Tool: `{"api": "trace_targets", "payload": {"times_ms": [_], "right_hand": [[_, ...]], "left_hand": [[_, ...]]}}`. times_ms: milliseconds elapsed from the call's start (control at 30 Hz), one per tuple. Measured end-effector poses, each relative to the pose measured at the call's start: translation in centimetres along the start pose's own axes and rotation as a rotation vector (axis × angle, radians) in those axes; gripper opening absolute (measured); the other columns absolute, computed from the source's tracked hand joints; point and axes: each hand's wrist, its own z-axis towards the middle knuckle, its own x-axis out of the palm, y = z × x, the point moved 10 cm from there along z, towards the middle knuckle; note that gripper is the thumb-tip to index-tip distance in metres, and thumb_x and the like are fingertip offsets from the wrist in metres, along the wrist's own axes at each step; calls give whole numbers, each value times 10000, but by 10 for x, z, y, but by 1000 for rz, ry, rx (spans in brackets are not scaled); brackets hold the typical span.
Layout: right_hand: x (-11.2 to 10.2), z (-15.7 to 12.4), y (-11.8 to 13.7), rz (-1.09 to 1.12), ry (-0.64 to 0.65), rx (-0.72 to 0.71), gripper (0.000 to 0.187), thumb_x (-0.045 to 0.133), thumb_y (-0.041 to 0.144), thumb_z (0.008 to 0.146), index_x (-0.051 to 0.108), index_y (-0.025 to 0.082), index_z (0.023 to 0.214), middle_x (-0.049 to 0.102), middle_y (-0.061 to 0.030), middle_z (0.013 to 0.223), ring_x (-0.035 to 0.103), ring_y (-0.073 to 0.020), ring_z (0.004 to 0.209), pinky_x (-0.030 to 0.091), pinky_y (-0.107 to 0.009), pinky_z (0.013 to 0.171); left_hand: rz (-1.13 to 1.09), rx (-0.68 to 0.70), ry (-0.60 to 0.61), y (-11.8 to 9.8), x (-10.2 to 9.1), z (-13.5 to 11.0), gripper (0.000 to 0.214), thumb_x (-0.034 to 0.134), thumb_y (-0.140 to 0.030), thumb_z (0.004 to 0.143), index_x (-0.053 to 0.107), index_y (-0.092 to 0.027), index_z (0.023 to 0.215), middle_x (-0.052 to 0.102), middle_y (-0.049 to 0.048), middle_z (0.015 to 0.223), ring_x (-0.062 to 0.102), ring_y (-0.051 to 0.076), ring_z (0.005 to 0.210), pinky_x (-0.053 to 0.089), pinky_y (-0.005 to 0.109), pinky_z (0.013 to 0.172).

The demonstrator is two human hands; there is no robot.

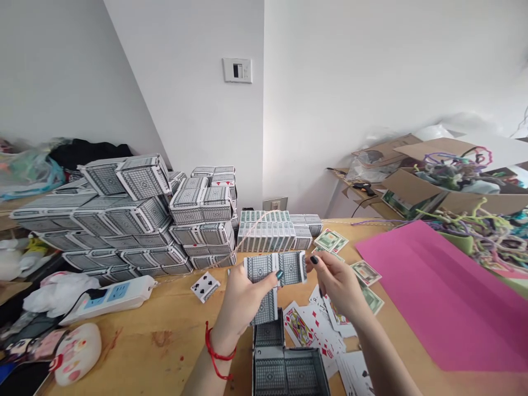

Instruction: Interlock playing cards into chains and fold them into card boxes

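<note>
My left hand (243, 300) grips a piece made of joined playing cards (261, 268), backs up, with its thumb across the front. The piece forms an L, and its right end is folded at the edge. Close beside that folded end, my right hand (336, 280) has its thumb and fingers pinched together; whether anything is between them is hidden. Below both hands stands an open box built of cards (269, 374), divided into sections. Loose face-up cards (303, 327) lie right of this box, partly under my right forearm.
Stacked card-built boxes (136, 214) fill the back left. A power strip (111, 300) and a round white toy (78, 352) lie at left, and a single card (205, 287) nearby. Pink paper (437, 297), green-backed cards (367, 272) and a cardboard box (412, 181) occupy the right.
</note>
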Motion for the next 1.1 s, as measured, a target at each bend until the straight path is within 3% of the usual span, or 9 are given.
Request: {"api": "trace_targets", "payload": {"times_ms": [67, 167, 300, 433, 633, 767, 867, 1000, 1100], "right_hand": [[-7, 1, -16, -158, 57, 80, 291, 473, 474, 807, 569, 200, 773, 457, 44, 484, 425, -110, 411, 295, -222, 414], [5, -5, -50, -527, 259, 215, 194, 629, 354, 694, 593, 193, 796, 618, -25, 731, 543, -141, 527, 337, -233, 463], [46, -25, -78, -955, 503, 292, 711, 805, 151, 382, 551, 150, 1047, 576, -130, 1037, 596, -270, 827, 419, -287, 599], [81, -26, -65, -1065, 469, 151, 589, 720, 98, 510, 536, 93, 1069, 568, -170, 1055, 530, -317, 996, 432, -330, 704], [88, -21, -77, -939, 516, 160, 493, 718, 132, 509, 568, 75, 975, 604, -174, 1019, 567, -288, 930, 414, -295, 697], [74, -10, -80, -781, 475, 182, 203, 613, 105, 588, 611, 148, 786, 650, -65, 782, 582, -199, 690, 346, -242, 536], [58, 3, -63, -536, 375, 114, 65, 558, 145, 664, 618, 170, 659, 624, -23, 673, 541, -159, 622, 335, -239, 538], [23, 13, -43, -99, 198, 79, 197, 551, 341, 745, 652, 176, 712, 613, -21, 714, 497, -131, 574, 355, -244, 542], [15, 10, -37, 266, 194, 132, 269, 533, 437, 779, 581, 176, 737, 470, 41, 488, 394, -94, 440, 301, -219, 453]], "left_hand": [[27, 8, -65, -1, -14, 1, 163, 635, -235, 685, 612, -162, 828, 673, 23, 773, 617, 174, 717, 483, 262, 668], [30, -5, -169, -2, -31, 1, 311, 656, -211, 657, 532, -195, 941, 628, -25, 701, 596, 143, 625, 466, 241, 601], [-35, -31, -203, 1, -34, 2, 371, 671, -216, 650, 487, -210, 972, 625, -22, 730, 605, 145, 641, 470, 252, 613], [-201, -29, -204, 6, -30, 5, 373, 666, -267, 683, 510, -189, 1013, 658, 50, 911, 624, 188, 813, 483, 305, 725], [-351, -60, -169, 18, -29, 10, 383, 667, -235, 687, 550, -172, 1046, 657, 62, 984, 619, 184, 857, 469, 318, 784], [-347, -79, -175, 20, -31, 11, 412, 672, -216, 671, 567, -168, 1066, 666, 58, 993, 625, 182, 851, 474, 295, 762], [-294, -36, -177, 15, -34, 12, 383, 663, -240, 684, 594, -163, 1053, 680, 52, 971, 614, 193, 914, 471, 280, 780], [-59, -1, -248, 14, -46, 11, 310, 627, -293, 714, 635, -159, 993, 690, 53, 911, 616, 216, 884, 481, 308, 756], [204, 179, -269, -4, -47, 9, 221, 583, -250, 750, 657, -181, 947, 668, 54, 963, 599, 219, 921, 461, 348, 820]]}}
